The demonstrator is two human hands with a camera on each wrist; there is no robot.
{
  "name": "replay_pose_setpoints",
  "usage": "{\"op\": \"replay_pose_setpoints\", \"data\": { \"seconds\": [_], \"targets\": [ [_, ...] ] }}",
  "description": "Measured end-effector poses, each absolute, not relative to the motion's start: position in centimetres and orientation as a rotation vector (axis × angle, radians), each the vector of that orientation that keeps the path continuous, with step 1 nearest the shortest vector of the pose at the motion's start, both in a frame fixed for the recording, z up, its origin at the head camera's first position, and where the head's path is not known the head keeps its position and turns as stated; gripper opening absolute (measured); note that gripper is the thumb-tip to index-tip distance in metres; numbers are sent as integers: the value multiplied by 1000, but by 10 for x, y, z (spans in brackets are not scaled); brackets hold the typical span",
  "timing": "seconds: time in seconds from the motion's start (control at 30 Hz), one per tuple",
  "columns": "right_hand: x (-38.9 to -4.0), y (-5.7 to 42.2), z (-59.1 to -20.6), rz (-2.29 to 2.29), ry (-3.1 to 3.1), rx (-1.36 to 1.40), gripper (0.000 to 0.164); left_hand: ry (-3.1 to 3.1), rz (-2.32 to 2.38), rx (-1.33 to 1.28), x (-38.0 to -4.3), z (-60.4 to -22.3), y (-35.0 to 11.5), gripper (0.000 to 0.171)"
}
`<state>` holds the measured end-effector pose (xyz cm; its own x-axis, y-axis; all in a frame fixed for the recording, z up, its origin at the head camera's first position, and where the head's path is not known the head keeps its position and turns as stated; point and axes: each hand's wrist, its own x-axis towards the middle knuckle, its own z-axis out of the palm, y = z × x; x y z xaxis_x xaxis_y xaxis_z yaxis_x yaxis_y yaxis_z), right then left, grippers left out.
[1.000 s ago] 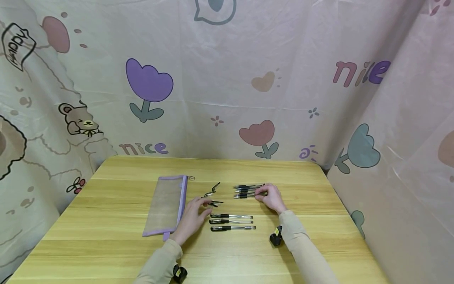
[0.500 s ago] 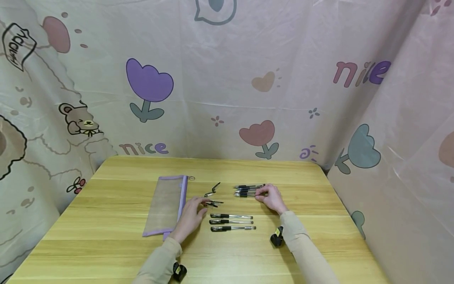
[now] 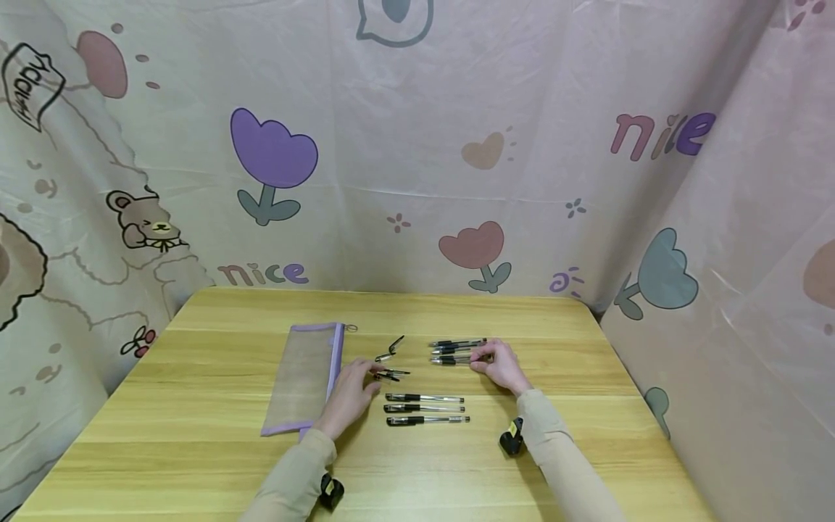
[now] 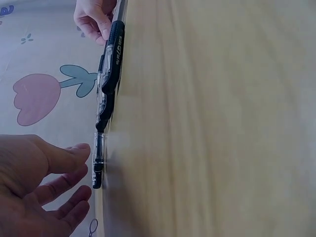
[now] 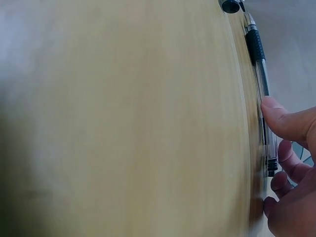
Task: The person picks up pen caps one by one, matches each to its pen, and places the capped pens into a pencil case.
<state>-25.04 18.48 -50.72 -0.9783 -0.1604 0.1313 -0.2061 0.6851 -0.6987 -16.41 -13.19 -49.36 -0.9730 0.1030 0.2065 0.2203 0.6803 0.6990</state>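
My left hand point(image 3: 352, 395) hovers beside a small heap of black pen caps point(image 3: 393, 375), its fingers apart and loosely bent. In the left wrist view a clear cap point(image 4: 98, 148) lies just past the thumb tip. My right hand point(image 3: 501, 365) pinches the rear of an uncapped gel pen point(image 5: 255, 47) between thumb and fingers, at the front of a row of uncapped pens point(image 3: 450, 347). The pens lie side by side, black grips pointing left. Nearer to me, three capped pens point(image 3: 427, 409) lie parallel, caps to the left.
A mesh pencil pouch point(image 3: 303, 373) with purple edging lies flat left of the caps, partly behind my left hand. More caps point(image 3: 391, 349) lie behind the heap. A printed curtain point(image 3: 391, 145) hangs along the back and sides of the wooden table point(image 3: 163, 406).
My left hand has drawn back slightly to the left, its fingertips off the front of the cap heap. My right hand stays almost still at the uncapped pens.
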Motion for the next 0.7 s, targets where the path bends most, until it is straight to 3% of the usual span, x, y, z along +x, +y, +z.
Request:
{"op": "replay_pose_setpoints", "data": {
  "seconds": [0.7],
  "targets": [
    [-248,188,-507,1189,-2844,300,7,-2771,-1093,-285,-172,-498,-131,27]
  ]
}}
